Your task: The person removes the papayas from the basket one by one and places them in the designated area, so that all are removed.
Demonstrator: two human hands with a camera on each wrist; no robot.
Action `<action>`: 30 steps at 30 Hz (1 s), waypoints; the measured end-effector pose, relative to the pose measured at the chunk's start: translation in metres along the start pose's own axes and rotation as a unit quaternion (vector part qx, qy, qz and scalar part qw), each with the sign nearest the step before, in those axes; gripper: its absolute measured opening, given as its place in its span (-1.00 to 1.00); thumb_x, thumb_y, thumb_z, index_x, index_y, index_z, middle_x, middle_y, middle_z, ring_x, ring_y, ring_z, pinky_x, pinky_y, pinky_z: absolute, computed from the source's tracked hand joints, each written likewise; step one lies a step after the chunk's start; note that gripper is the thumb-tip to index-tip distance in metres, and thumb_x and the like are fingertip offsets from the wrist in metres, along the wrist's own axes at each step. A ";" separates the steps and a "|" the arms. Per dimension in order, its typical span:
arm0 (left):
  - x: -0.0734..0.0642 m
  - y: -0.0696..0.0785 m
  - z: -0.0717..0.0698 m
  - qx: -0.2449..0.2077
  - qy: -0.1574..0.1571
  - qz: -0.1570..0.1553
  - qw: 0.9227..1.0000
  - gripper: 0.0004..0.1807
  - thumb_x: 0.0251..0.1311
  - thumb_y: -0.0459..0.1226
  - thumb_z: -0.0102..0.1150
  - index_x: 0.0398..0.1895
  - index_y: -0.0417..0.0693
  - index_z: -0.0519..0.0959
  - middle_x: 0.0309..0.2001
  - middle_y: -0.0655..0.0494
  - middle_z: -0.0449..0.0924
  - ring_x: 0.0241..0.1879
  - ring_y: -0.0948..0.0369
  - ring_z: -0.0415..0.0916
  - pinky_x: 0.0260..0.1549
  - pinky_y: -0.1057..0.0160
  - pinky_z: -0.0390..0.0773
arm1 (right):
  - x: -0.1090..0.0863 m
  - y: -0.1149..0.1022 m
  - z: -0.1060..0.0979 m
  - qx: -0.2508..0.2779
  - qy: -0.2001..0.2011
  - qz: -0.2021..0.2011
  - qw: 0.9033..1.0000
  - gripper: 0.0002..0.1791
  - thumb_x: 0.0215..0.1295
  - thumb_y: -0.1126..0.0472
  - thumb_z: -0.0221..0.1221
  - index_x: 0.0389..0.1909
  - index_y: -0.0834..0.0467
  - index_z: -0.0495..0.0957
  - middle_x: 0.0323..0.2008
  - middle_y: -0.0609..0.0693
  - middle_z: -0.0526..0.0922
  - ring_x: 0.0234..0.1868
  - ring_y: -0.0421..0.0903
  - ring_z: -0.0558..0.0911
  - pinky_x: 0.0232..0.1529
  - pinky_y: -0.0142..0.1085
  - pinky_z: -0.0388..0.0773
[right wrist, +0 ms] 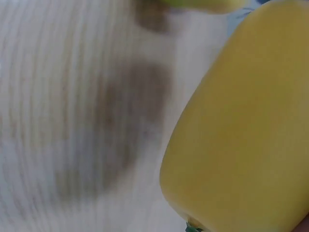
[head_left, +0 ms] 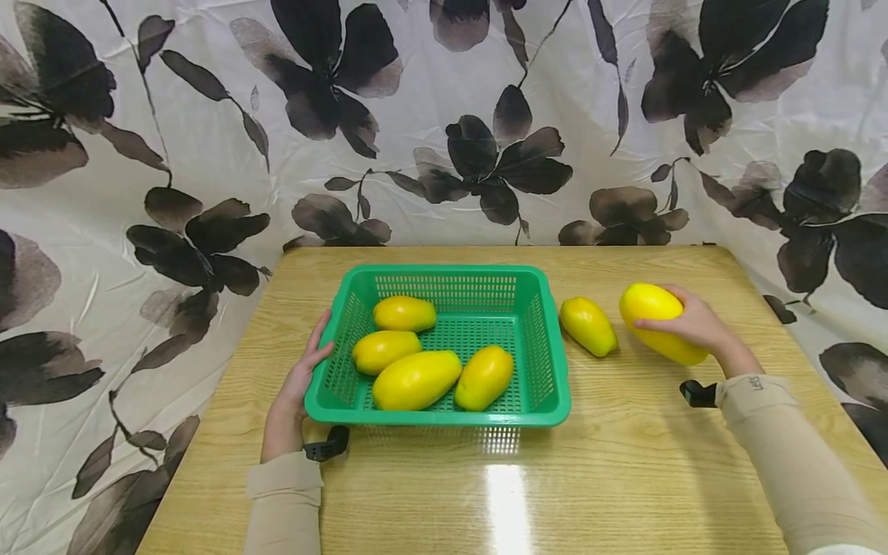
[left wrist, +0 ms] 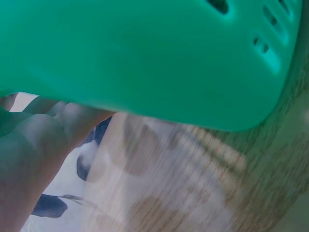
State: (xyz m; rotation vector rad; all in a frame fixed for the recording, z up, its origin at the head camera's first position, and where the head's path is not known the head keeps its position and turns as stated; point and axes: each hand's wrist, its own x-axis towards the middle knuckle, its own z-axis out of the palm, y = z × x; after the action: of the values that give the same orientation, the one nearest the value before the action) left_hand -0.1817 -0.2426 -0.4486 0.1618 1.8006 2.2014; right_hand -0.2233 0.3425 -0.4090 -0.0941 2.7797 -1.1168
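Note:
A green plastic basket (head_left: 437, 418) with slotted walls stands on the table. My left hand (head_left: 300, 378) holds its left rim, thumb at the top edge and fingers along the outside. In the left wrist view, the fingers (left wrist: 43, 130) show beside the basket's smooth green wall (left wrist: 145, 63). Inside the basket lie several yellow papayas (head_left: 416, 380). My right hand (head_left: 701, 320) grips a large yellow papaya (head_left: 652, 304) over the table's right side, thumb across its near face. That papaya (right wrist: 241, 125) fills much of the right wrist view, with a small green stem end at the bottom.
Another papaya (head_left: 588, 327), yellow with a greenish flank, lies on the wooden table (head_left: 409, 493) between the basket and my right hand. Behind the table hangs a white cloth (head_left: 430, 100) with dark flowers. Dark wrist cameras sit on both wrists.

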 end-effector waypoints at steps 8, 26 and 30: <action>-0.001 0.000 0.000 0.000 0.000 -0.003 1.000 -0.41 0.45 -0.18 -0.44 0.42 0.43 -0.32 0.43 0.16 -0.54 0.35 -0.06 -0.25 0.08 0.11 0.28 | 0.009 0.016 0.012 -0.017 -0.006 0.017 1.000 -0.08 0.09 -0.10 0.24 0.32 0.31 0.08 0.06 0.36 0.34 -0.09 0.18 0.38 -0.19 -0.12 0.32; 0.001 0.000 0.000 0.007 0.002 0.004 1.000 -0.41 0.45 -0.19 -0.45 0.43 0.40 -0.33 0.43 0.16 -0.54 0.35 -0.06 -0.26 0.05 0.17 0.31 | 0.014 0.023 0.024 -0.006 -0.031 0.040 0.999 -0.03 0.06 -0.14 0.24 0.32 0.34 0.05 0.08 0.37 0.30 -0.07 0.19 0.38 -0.13 -0.05 0.32; 0.001 0.001 0.000 0.010 0.004 0.004 1.000 -0.41 0.45 -0.19 -0.45 0.43 0.39 -0.33 0.43 0.16 -0.54 0.35 -0.05 -0.27 0.06 0.17 0.29 | 0.015 0.025 0.026 -0.006 -0.033 0.043 0.999 -0.04 0.06 -0.15 0.25 0.32 0.32 0.07 0.07 0.35 0.32 -0.08 0.17 0.38 -0.15 -0.07 0.33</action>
State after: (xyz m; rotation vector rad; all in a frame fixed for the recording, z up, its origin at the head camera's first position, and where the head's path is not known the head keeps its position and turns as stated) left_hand -0.1824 -0.2426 -0.4481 0.1650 1.8292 2.1930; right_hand -0.2341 0.3413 -0.4463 -0.0110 2.7052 -1.0575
